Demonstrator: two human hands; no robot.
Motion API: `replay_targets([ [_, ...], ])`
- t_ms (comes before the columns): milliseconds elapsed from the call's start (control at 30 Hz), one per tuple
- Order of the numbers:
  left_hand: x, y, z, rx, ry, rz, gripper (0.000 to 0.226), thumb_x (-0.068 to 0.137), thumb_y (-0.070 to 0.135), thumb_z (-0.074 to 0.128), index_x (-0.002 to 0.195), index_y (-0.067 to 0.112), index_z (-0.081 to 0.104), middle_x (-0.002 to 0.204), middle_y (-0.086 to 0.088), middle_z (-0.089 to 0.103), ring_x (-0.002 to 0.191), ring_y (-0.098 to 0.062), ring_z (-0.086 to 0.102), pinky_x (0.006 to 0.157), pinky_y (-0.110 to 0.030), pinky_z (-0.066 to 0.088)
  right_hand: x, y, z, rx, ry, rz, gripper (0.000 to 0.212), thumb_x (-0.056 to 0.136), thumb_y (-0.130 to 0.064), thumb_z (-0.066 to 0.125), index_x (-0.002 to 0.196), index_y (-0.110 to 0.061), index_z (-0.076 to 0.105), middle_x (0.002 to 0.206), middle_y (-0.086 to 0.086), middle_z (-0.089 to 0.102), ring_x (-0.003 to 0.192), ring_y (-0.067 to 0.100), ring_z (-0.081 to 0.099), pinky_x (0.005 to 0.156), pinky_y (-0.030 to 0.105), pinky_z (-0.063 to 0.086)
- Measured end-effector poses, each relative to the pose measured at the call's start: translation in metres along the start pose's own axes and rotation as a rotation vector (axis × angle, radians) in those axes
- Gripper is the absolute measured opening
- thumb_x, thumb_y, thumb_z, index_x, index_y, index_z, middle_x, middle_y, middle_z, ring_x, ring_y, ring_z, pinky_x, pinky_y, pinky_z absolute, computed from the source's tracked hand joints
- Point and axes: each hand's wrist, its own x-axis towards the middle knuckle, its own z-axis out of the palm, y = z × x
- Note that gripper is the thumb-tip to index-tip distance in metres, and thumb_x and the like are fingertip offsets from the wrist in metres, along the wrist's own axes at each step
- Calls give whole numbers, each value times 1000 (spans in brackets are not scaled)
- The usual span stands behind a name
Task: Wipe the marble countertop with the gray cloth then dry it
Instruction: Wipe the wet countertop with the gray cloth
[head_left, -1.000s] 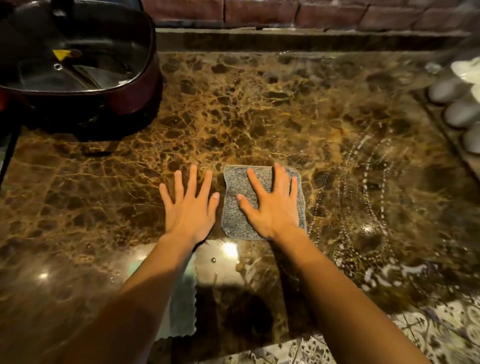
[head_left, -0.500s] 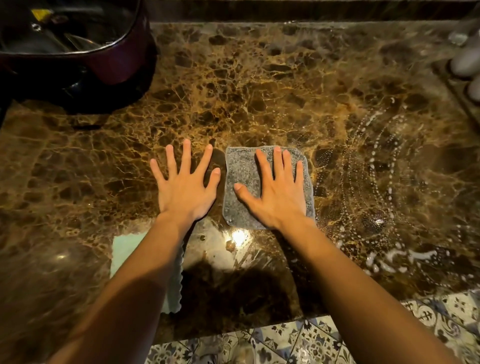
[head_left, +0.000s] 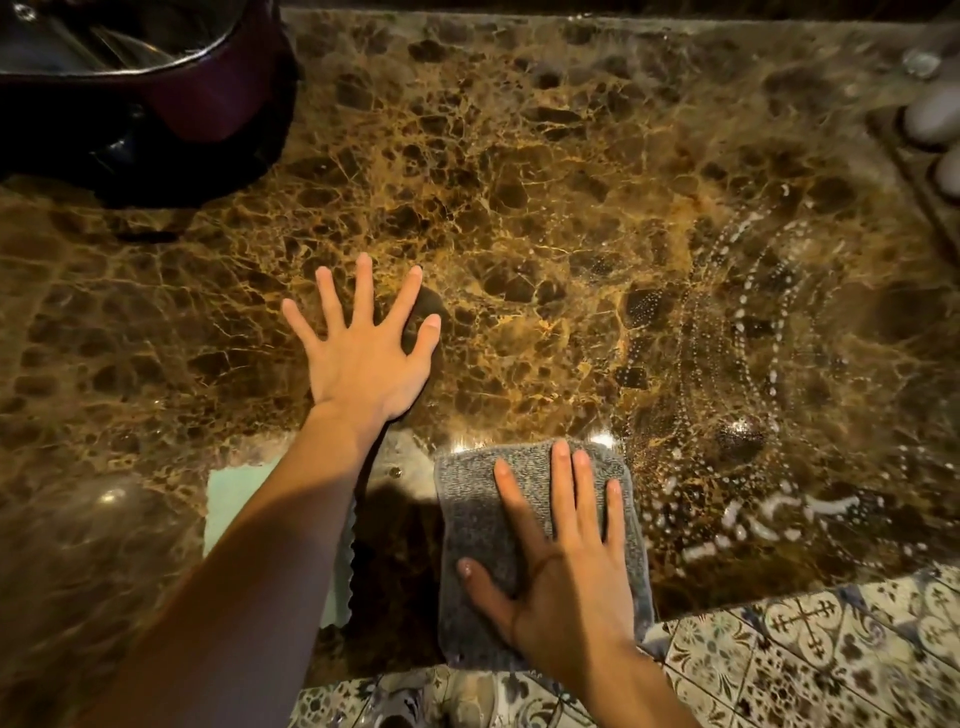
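The gray cloth (head_left: 478, 525) lies flat at the front edge of the brown marble countertop (head_left: 545, 182). My right hand (head_left: 566, 561) presses flat on the cloth with its fingers spread. My left hand (head_left: 363, 353) rests palm down on the bare marble, farther back and to the left of the cloth, fingers apart and holding nothing. Arcs of soapy droplets (head_left: 737, 338) mark the marble to the right of the cloth.
A pale green cloth (head_left: 234, 499) lies at the front left, partly under my left forearm. A dark red pot (head_left: 156, 78) stands at the back left. White egg-like objects (head_left: 930, 119) sit at the right edge. Patterned floor tiles (head_left: 805, 649) show below the counter's front edge.
My right hand has pulled the gray cloth toward the front edge of the counter. My left hand has stayed flat on the marble in about the same place.
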Motion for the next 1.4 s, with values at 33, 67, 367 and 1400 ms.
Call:
replay_targets([
  [33, 3, 1, 0, -1, 1, 5, 65, 95, 76, 3, 156, 56, -4, 172, 1, -16, 155, -40, -20, 116, -73, -12, 9, 1, 3, 2, 2, 5, 91, 89, -87, 30, 162, -45, -3, 170, 20, -13, 157, 37, -16, 123, 57, -5],
  [67, 6, 2, -1, 0, 4, 10, 65, 95, 76, 3, 156, 56, -4, 172, 1, -16, 155, -40, -20, 116, -73, -12, 20, 2, 2, -13, 10, 9, 92, 89, -87, 30, 163, -43, 0, 170, 21, -9, 157, 40, -10, 123, 58, -3],
  [367, 46, 19, -1, 46, 22, 73, 63, 95, 76, 1, 154, 59, -10, 171, 4, -19, 154, -41, -22, 115, -75, -12, 217, 33, -60, 1, 69, 146, 89, 86, -91, 8, 160, -46, -11, 169, 13, -24, 155, 29, -28, 124, 56, -16],
  [1400, 54, 26, -7, 53, -26, 75, 66, 93, 78, 3, 155, 59, -4, 172, 3, -16, 154, -41, -21, 114, -76, -13, -2, 35, -4, -109, 35, 37, 93, 87, -87, 30, 164, -38, 13, 171, 21, 9, 157, 43, 11, 118, 59, 15],
])
